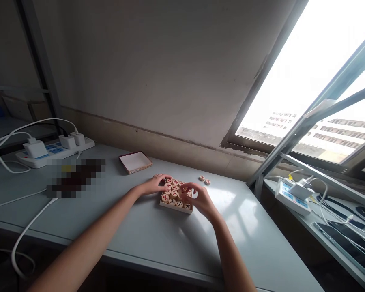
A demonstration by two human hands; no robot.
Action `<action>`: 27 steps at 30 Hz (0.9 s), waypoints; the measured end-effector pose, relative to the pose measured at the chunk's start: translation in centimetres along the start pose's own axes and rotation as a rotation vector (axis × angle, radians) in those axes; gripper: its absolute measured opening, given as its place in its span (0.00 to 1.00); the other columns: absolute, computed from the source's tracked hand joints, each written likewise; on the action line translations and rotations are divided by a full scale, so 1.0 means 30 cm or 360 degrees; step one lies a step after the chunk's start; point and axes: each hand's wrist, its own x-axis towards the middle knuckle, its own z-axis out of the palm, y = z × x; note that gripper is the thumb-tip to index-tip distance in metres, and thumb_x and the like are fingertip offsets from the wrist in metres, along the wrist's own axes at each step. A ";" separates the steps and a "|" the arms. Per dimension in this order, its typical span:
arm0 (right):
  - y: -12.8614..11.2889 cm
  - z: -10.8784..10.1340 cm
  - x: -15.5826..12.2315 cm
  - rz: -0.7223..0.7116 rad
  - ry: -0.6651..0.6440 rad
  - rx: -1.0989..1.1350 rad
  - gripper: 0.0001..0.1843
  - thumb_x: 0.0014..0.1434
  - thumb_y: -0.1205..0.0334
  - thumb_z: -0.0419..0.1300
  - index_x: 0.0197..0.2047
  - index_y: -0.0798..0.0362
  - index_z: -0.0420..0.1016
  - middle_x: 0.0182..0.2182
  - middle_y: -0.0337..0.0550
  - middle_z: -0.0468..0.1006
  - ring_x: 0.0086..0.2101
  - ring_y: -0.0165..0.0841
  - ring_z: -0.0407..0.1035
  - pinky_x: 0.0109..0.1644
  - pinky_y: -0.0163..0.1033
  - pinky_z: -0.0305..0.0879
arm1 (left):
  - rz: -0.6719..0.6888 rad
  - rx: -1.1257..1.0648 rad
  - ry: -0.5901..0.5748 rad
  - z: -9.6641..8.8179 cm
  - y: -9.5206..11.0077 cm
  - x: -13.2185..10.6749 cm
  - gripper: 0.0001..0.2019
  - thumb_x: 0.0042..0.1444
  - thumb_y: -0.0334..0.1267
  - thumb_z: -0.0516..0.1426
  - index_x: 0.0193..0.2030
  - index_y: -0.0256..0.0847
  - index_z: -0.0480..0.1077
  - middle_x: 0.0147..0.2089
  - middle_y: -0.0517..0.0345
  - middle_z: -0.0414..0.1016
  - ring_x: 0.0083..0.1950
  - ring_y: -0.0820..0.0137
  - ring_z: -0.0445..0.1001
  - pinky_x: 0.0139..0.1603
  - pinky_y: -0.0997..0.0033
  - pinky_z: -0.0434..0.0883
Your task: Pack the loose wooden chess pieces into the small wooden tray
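Note:
A shallow open box [175, 208] on the table holds rows of round wooden xiangqi pieces [172, 201] with red and black characters. My left hand [152, 185] grips the box's left side, thumb by the near part and fingers at the far left corner. Over the right part of the box, my right hand [200, 198] curls thumb and fingers together at a piece among the others; its fingertips partly cover that piece. Two loose xiangqi pieces [205, 180] lie on the table beyond the box, to the right.
The upturned box lid [136, 163] lies at the back left. Farther left are a white power strip [59, 153] with chargers and cables, and a blurred-out dark item [76, 178]. A metal frame post [280, 142] and another power strip [292, 197] stand right of the table [158, 235].

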 end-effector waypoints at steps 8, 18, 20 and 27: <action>-0.029 0.051 -0.005 0.0008 -0.0251 -0.0027 0.07 0.53 0.62 0.58 0.37 0.49 0.73 0.35 0.39 0.75 0.35 0.30 0.67 0.38 0.36 0.64 | -0.0003 0.0033 0.0004 0.000 -0.004 0.004 0.26 0.49 0.50 0.55 0.56 0.49 0.60 0.59 0.55 0.60 0.61 0.60 0.56 0.60 0.61 0.57; 0.011 0.041 0.007 -0.0094 -0.0016 -0.0209 0.11 0.57 0.57 0.55 0.42 0.48 0.73 0.41 0.43 0.74 0.41 0.34 0.67 0.44 0.41 0.62 | 0.0003 0.0051 0.0000 -0.003 0.010 0.002 0.27 0.49 0.51 0.55 0.56 0.49 0.60 0.59 0.56 0.59 0.60 0.59 0.58 0.60 0.62 0.57; 0.071 0.026 0.016 0.0005 0.0274 -0.0489 0.13 0.59 0.57 0.52 0.45 0.48 0.71 0.46 0.45 0.72 0.46 0.38 0.64 0.50 0.47 0.58 | -0.0006 0.0051 0.0001 -0.002 0.010 0.001 0.27 0.49 0.52 0.55 0.56 0.49 0.60 0.60 0.56 0.59 0.60 0.60 0.58 0.60 0.62 0.57; 0.333 -0.032 0.005 0.0862 0.0443 -0.1031 0.25 0.61 0.55 0.45 0.60 0.52 0.53 0.61 0.51 0.55 0.61 0.43 0.44 0.57 0.62 0.38 | -0.0044 0.0036 -0.0013 0.000 0.006 0.004 0.27 0.50 0.52 0.54 0.56 0.50 0.59 0.60 0.55 0.58 0.60 0.60 0.58 0.59 0.64 0.59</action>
